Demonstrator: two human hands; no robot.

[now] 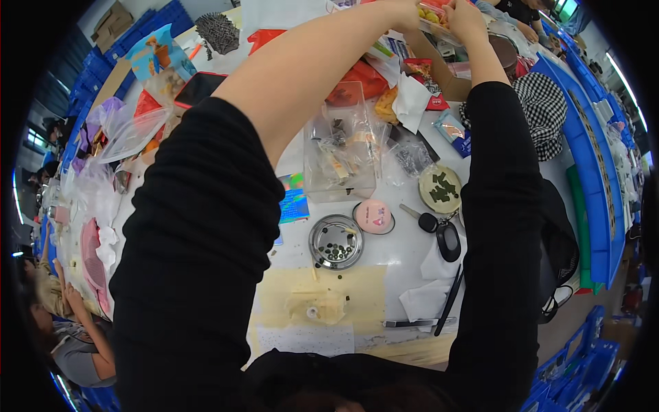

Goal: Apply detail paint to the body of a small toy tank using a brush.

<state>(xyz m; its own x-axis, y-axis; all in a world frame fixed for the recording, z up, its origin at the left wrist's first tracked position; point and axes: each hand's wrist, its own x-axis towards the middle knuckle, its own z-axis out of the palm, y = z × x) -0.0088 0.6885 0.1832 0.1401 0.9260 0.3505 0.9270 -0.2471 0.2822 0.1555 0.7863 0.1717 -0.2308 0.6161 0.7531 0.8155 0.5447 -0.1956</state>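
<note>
Both my arms, in black sleeves pushed up to the elbows, stretch to the far end of the table. A clear plastic container (432, 15) with red and yellow pieces inside is between my hands at the upper edge of the picture. My right hand (468, 22) grips its right side with bent fingers. At its left side is my left hand (403, 14), closed against it, its fingers partly cut off by the picture's edge. Below them stands an open cardboard box (453, 82) with packets around it.
Near me are a round metal dish (336, 240) of small dark rings, a pink round case (375, 216), a pale dish (439, 189) of dark green pieces, a car key (427, 221) and tweezers (419, 323). A clear plastic bin (340, 185) stands mid-table. Blue crates (597, 206) line the right.
</note>
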